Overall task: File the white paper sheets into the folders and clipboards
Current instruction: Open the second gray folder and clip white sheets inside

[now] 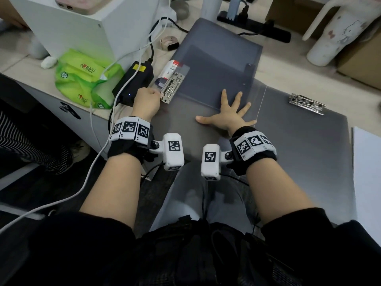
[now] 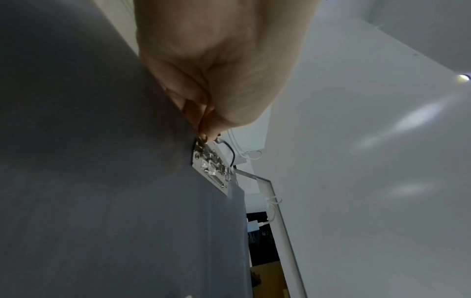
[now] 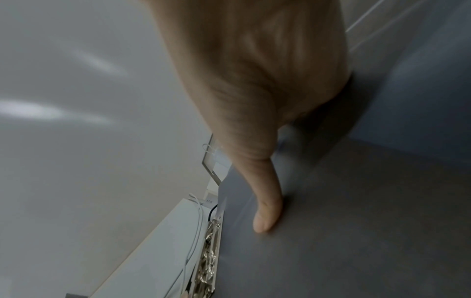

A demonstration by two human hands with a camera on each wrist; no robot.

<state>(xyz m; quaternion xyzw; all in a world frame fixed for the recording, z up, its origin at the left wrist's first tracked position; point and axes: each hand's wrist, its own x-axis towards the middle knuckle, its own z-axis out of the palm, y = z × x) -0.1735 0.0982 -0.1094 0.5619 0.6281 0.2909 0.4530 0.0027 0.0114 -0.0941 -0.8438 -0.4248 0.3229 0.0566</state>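
A grey folder (image 1: 206, 112) lies open on the desk, with a metal lever clip (image 1: 172, 86) at its left edge. My left hand (image 1: 147, 100) curls at the near end of that clip and pinches its lever; the wrist view shows the fingertips (image 2: 209, 133) right on the clip (image 2: 210, 163). My right hand (image 1: 228, 114) lies flat with spread fingers on the folder's grey surface, its thumb (image 3: 265, 219) pressing down near the clip (image 3: 207, 260). A second grey clipboard (image 1: 305, 153) with a silver clip (image 1: 306, 103) lies to the right. White paper sheets (image 1: 368, 178) lie at the far right edge.
Left of the folder sit a black power adapter (image 1: 135, 81) with cables, a green tissue pack (image 1: 86, 79) and a white box (image 1: 88, 23). A black power strip (image 1: 255, 27) and a white tumbler (image 1: 338, 32) stand at the back. Another grey folder (image 1: 216, 48) lies behind.
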